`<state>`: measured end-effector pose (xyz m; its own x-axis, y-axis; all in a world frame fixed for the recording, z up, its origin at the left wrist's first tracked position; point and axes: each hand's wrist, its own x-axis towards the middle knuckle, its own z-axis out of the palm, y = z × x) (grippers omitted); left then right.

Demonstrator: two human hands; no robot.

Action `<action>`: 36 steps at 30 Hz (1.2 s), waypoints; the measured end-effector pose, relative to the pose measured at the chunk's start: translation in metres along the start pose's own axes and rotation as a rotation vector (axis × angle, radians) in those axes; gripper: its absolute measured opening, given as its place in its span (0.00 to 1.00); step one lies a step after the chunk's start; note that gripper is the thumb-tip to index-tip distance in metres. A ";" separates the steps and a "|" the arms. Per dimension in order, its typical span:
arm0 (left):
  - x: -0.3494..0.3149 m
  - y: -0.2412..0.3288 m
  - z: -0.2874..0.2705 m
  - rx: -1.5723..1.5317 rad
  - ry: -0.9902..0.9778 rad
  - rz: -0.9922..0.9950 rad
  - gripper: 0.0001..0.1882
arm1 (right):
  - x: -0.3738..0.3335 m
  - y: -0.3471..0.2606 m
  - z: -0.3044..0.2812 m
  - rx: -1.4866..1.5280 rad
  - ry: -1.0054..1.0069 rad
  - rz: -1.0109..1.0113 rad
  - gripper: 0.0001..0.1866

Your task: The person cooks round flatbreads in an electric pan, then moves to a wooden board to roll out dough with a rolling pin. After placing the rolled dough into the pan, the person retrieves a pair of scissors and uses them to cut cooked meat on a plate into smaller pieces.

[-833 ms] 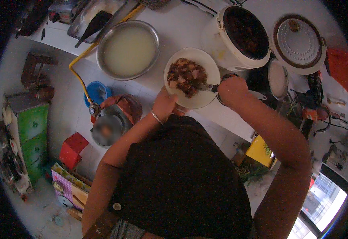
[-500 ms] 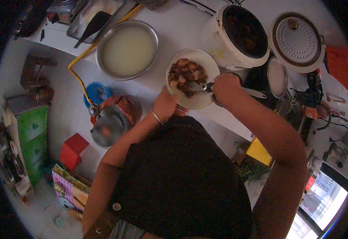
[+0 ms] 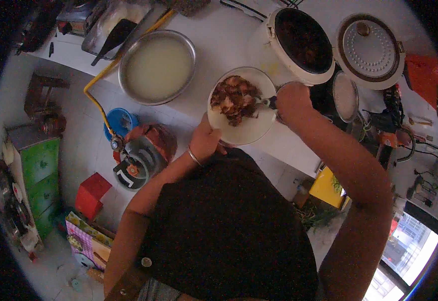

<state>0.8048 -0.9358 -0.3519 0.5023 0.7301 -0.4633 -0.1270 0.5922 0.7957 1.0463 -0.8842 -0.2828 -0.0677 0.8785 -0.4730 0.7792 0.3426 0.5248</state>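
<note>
My left hand (image 3: pixel 205 140) is closed on the near left rim of a white bowl (image 3: pixel 254 131), thumb over the edge. Chunks of dark brown cooked meat (image 3: pixel 235 98) lie in the bowl's left and middle part. My right hand (image 3: pixel 293 102) grips a grey spoon (image 3: pixel 265 103) at the bowl's right rim. The spoon's tip is among the meat, and my fist covers most of its handle. Just beyond the bowl, a white rice cooker (image 3: pixel 299 47) stands with its lid (image 3: pixel 370 50) raised; dark food sits inside its black pot.
A steel basin (image 3: pixel 156 67) of cloudy pale liquid stands left of the bowl on the white counter. A yellow hose (image 3: pixel 92 90) runs down to a gas cylinder (image 3: pixel 141 163) below the counter's edge. A blue bucket (image 3: pixel 120 123) and red box (image 3: pixel 92 194) are on the floor.
The spoon's tip has gone further into the meat, so less of it shows. My right hand has turned slightly, hiding the handle end. The bowl sits a little lower in view.
</note>
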 end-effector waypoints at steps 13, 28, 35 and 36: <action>0.006 -0.003 -0.021 -0.064 -0.021 -0.035 0.22 | -0.006 0.019 -0.040 0.060 0.276 -0.055 0.06; 0.001 -0.007 -0.021 -0.061 -0.012 -0.007 0.25 | 0.002 0.019 -0.038 -0.187 0.337 -0.066 0.05; 0.001 -0.005 -0.025 -0.025 0.006 -0.038 0.27 | -0.009 0.009 -0.061 0.152 -0.113 -0.207 0.08; -0.001 -0.006 -0.027 -0.075 0.003 -0.053 0.27 | -0.011 0.014 -0.064 0.178 -0.128 -0.137 0.08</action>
<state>0.7821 -0.9306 -0.3671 0.5074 0.6981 -0.5051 -0.1641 0.6537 0.7387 1.0181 -0.8682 -0.2248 -0.1093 0.7750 -0.6225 0.8663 0.3813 0.3227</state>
